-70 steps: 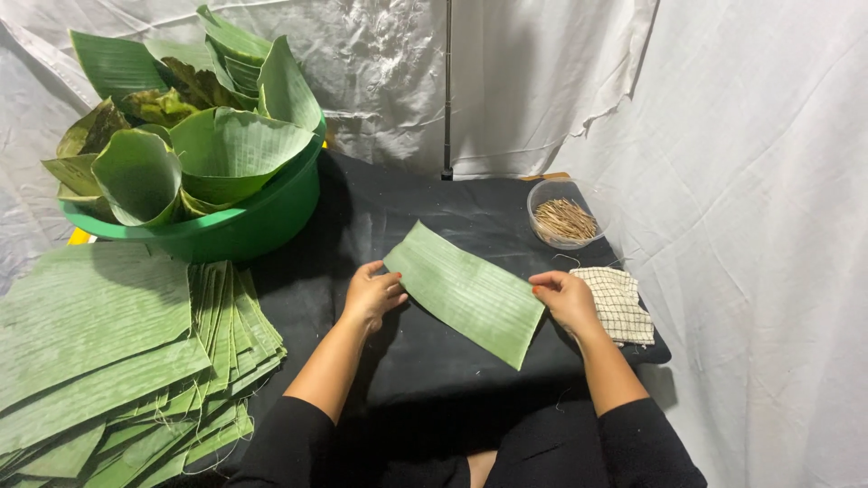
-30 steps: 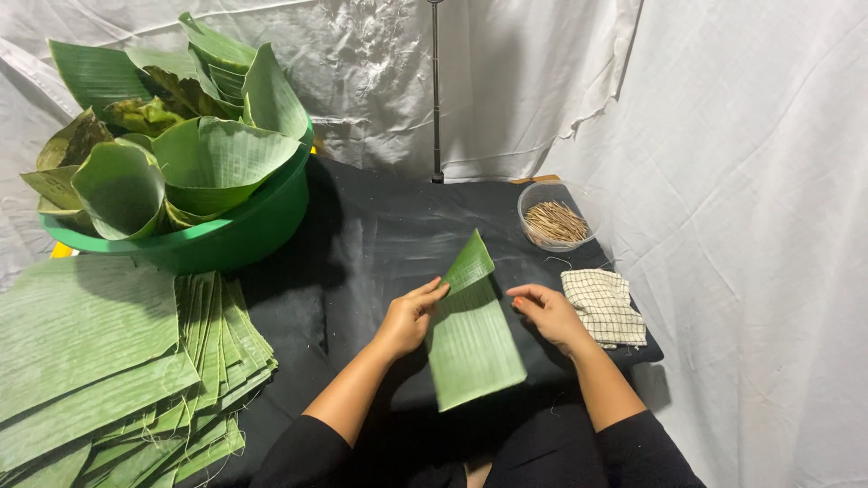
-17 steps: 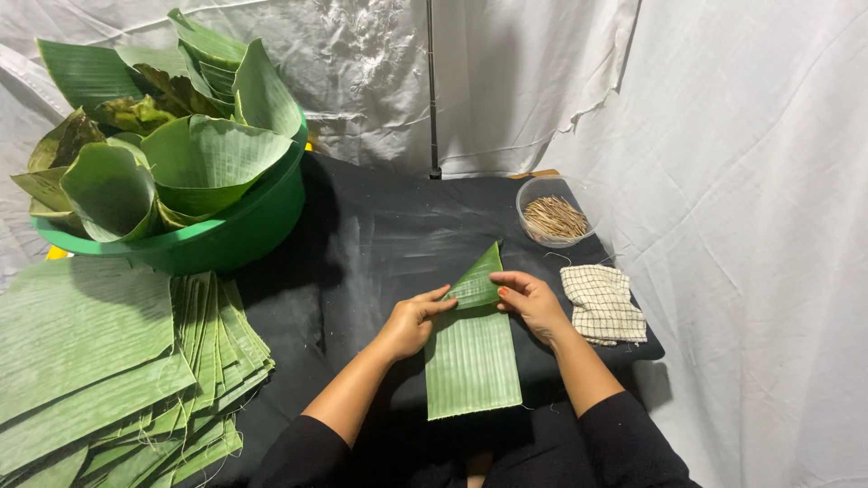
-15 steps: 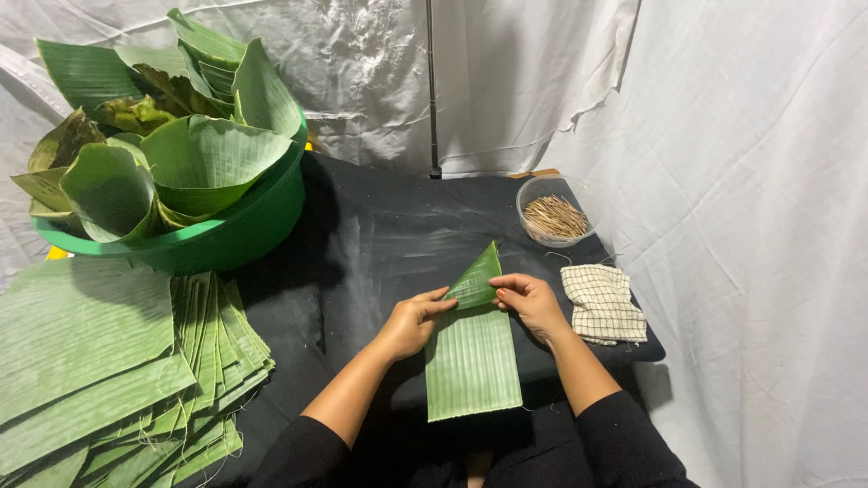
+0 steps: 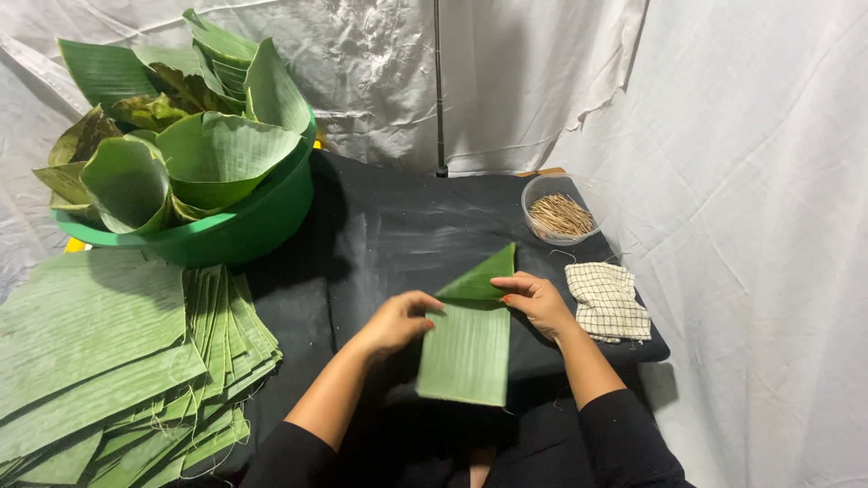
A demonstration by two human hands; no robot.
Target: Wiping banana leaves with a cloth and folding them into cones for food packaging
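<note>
I see no package, label or sign anywhere on this bench, only plain goods. My left hand [image 5: 398,318] pinches the left edge of a banana leaf strip [image 5: 468,348] lying on the black cloth [image 5: 398,226] in front of me, and my right hand [image 5: 535,300] grips the strip's upper end, which is folded over into a green triangle. At the far right a clear round bowl [image 5: 559,210] holds a heap of thin pale sticks, and just beside it lies a folded checked cloth [image 5: 608,301]. At the far left a green basin [image 5: 235,226] is piled with curled leaves, some browned. Beside me on the left sits a stack of flat cut leaves [image 5: 108,352], cut off by the picture's edge. The strip's near end hangs over my lap, and my fingertips beneath the fold are hidden.
</note>
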